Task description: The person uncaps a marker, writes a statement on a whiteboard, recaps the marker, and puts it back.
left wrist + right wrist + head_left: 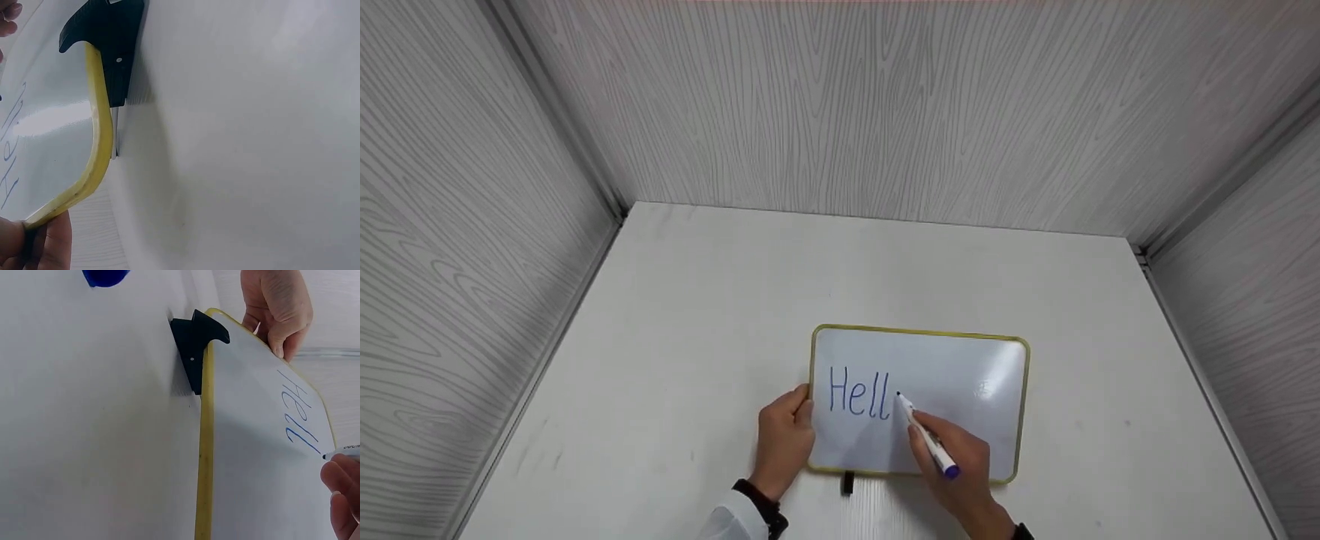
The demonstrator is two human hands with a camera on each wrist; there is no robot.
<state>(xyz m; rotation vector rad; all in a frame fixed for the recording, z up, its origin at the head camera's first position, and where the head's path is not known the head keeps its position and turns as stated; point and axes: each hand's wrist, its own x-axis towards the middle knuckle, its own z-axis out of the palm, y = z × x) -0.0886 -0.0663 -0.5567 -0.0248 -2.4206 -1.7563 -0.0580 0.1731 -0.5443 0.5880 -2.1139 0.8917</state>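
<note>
A small whiteboard with a yellow frame bears the blue handwritten letters "Hell". My left hand grips its left edge, thumb on the front; in the right wrist view, this hand shows at the board's far edge. My right hand pinches a white marker with a blue end. Its dark tip is just right of the last letter; whether it touches the board, I cannot tell. A black clip-like piece hooks over the frame's lower edge.
Beneath the board lies a white tabletop, walled by grey wood-grain panels at the back and both sides. Cut off at the top of the right wrist view is a rounded blue object.
</note>
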